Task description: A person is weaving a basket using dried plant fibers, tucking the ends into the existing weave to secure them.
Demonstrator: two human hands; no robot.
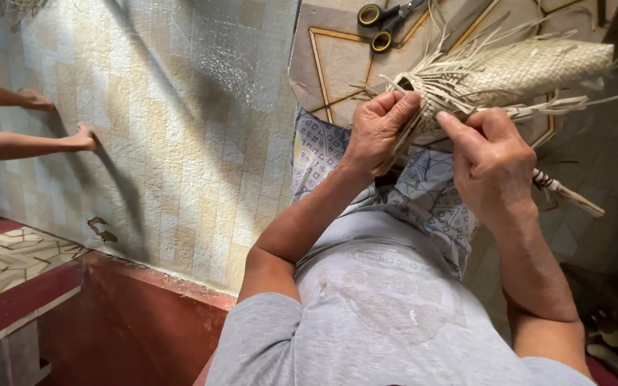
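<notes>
Spreading across the left is a pale mat [180, 129], someone else's hands [84, 137] pressing it. Far right, a woven palm piece [531, 68] is being gripped: left hand [377, 132] pinching strips, right hand [491, 161] clutching its stem. Scissors [384, 21] lying beyond.

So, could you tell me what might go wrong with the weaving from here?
The left hand and right hand pinch thin loose strips at the open end of the woven piece; a strip could snap or slip out. The scissors lie close to the stray ends and might snag them.
</notes>
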